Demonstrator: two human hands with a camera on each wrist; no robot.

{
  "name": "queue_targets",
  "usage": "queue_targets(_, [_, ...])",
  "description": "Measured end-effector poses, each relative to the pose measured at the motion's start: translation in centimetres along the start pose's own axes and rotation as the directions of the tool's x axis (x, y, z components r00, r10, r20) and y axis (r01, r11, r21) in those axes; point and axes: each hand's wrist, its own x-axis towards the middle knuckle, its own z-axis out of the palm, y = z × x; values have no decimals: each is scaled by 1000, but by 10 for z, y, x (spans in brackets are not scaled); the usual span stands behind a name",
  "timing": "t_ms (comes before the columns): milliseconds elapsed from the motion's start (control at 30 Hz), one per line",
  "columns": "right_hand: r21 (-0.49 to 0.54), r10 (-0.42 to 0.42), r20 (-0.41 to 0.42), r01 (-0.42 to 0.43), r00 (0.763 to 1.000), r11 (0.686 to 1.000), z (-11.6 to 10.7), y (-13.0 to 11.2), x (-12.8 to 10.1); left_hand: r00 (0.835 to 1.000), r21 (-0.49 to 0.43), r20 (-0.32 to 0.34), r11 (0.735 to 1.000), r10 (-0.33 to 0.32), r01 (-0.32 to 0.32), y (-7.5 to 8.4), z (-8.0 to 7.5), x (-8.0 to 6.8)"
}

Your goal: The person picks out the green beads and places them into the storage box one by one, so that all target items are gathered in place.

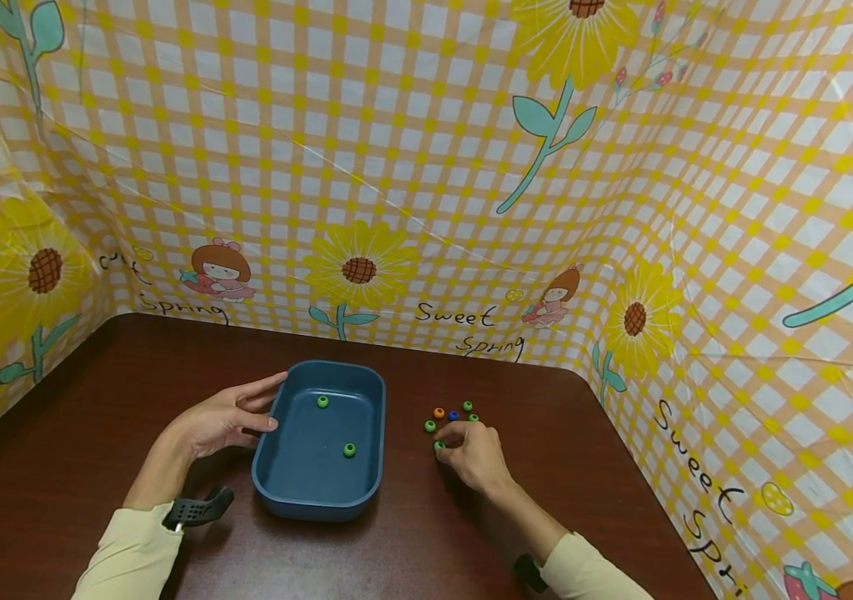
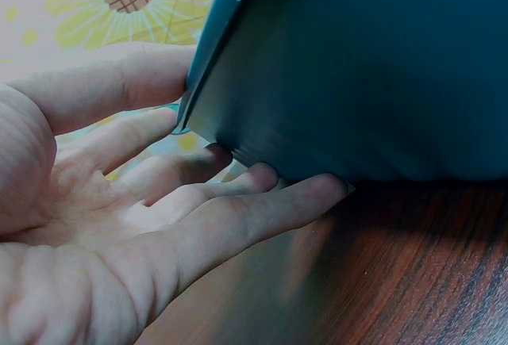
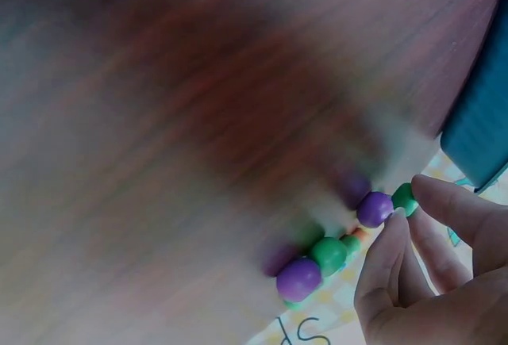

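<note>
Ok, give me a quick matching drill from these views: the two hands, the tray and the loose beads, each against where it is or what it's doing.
Things:
1. left hand
2. right hand
3. blue tray
4. loose beads

States:
A. holds two green beads inside
B. pinches a green bead on the table
C. lie in a cluster right of the tray
D. rests with straight fingers against the tray's left wall

Pairs: 1-D, 2-B, 3-A, 4-C
</note>
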Motion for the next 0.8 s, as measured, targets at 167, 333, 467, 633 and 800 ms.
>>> queue_targets(167, [30, -4, 5, 4, 1000, 1000, -1, -6, 3, 1000, -1, -4, 1000, -1, 1, -1, 0, 0])
queue_targets(333, [42, -37, -14, 38, 999, 998, -1, -15, 9, 1000, -1, -9, 1000, -2, 2, -1, 0, 0])
queue_targets(467, [47, -54, -19, 55, 998, 997, -3, -23, 13, 1000, 1, -9, 1000, -1, 1, 0, 0, -1])
queue_targets(633, [87, -58, -16, 59, 998, 994, -4, -33, 17, 1000, 1, -2, 1000, -1, 1, 0, 0, 0])
queue_targets(800, [113, -66, -17, 67, 998, 991, -4, -44, 20, 1000, -3, -1, 1000, 0, 0, 0, 0, 0])
